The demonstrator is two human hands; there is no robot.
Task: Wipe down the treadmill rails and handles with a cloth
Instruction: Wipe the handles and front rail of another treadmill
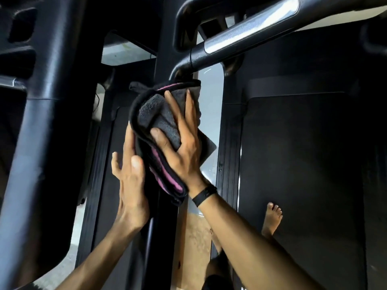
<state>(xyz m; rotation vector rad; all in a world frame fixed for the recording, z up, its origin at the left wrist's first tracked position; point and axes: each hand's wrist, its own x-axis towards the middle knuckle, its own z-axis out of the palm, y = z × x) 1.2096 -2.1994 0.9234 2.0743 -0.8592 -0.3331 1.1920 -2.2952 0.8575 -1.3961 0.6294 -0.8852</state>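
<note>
My right hand (184, 147) presses the folded cloth (159, 122) flat, fingers spread, against the dark upright post (165, 216) just below the handle (240, 40). My left hand (129, 181) cups the cloth's edge, thumb up. To wipe well, I should keep the pressure even and wrap the cloth around the post.

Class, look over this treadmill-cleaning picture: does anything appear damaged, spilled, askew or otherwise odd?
Nothing looks damaged or spilled. The folded grey microfibre cloth with pink and black edging is pressed against the black upright post by the right hand, while the left hand steadies its lower edge. One oddity: a bare foot stands on the dark treadmill belt.
</note>
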